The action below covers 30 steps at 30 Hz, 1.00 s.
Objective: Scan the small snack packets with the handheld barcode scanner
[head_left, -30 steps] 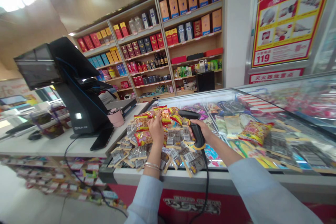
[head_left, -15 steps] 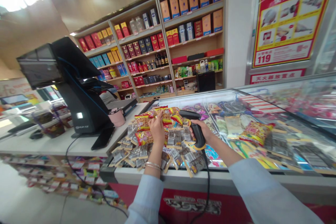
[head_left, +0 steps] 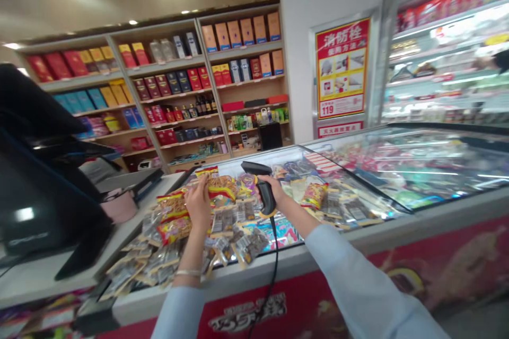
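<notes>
Wrapped round the handle of a black and yellow barcode scanner (head_left: 265,196) is my right hand (head_left: 274,190), above the glass top of a chest freezer (head_left: 382,229). The scanner's head points left, and its cable hangs down over the freezer front. My left hand (head_left: 198,202) is at the red and yellow snack bags (head_left: 173,205), its fingers pressed together; what they hold, if anything, is hidden. Many small clear packets with tan edges (head_left: 246,246) lie around the bags. Another snack bag (head_left: 314,195) rests to the right of the scanner.
At the left a black checkout terminal (head_left: 47,180) and a pink container (head_left: 119,205) stand on a white counter (head_left: 85,254). Shelves of boxed goods (head_left: 175,85) line the back wall. A red and yellow poster (head_left: 342,69) hangs beside a lit display cooler (head_left: 449,58).
The view has turned to the right, so the terminal and shelves appear further left and the cooler shows. The scanner is still in my right hand, and my left hand remains at the snack bags.
</notes>
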{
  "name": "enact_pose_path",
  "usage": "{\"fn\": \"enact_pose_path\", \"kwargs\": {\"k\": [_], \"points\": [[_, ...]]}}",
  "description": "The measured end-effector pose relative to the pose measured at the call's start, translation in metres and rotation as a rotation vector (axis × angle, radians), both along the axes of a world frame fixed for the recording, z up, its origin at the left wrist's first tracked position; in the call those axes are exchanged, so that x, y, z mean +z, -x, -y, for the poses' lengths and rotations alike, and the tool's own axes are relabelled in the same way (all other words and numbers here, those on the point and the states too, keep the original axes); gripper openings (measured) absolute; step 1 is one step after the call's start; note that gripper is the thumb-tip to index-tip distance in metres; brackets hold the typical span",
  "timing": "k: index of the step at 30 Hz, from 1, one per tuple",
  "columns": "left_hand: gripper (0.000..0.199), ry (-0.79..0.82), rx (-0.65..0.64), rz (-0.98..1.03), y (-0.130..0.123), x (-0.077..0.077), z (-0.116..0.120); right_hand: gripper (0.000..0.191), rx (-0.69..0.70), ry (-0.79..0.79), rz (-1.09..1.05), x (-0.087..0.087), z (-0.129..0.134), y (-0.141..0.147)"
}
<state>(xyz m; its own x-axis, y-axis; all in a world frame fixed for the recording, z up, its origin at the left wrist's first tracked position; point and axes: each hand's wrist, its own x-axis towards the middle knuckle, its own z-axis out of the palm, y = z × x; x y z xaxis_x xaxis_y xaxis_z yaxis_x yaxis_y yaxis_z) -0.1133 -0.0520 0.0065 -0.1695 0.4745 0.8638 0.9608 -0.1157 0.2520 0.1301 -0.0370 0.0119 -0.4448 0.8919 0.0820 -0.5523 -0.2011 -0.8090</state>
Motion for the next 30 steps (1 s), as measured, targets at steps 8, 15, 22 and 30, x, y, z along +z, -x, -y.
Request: {"fn": "enact_pose_path", "kwargs": {"k": [8, 15, 22, 30], "points": [[0.040, 0.178, -0.286, -0.047, -0.106, 0.042, 0.009, 0.018, -0.370, -0.098, -0.093, 0.019, 0.022, -0.147], [0.040, 0.416, -0.388, 0.022, -0.236, -0.008, 0.004, 0.017, -0.651, 0.018, -0.084, -0.028, 0.040, -0.246], [0.045, 0.617, -0.371, 0.246, -0.296, -0.041, -0.008, 0.017, -0.681, 0.133, -0.057, -0.065, 0.046, -0.273], [0.058, 0.812, -0.349, 0.203, -0.322, -0.048, -0.030, 0.018, -0.711, 0.192, -0.088, -0.069, 0.032, -0.272]]}}
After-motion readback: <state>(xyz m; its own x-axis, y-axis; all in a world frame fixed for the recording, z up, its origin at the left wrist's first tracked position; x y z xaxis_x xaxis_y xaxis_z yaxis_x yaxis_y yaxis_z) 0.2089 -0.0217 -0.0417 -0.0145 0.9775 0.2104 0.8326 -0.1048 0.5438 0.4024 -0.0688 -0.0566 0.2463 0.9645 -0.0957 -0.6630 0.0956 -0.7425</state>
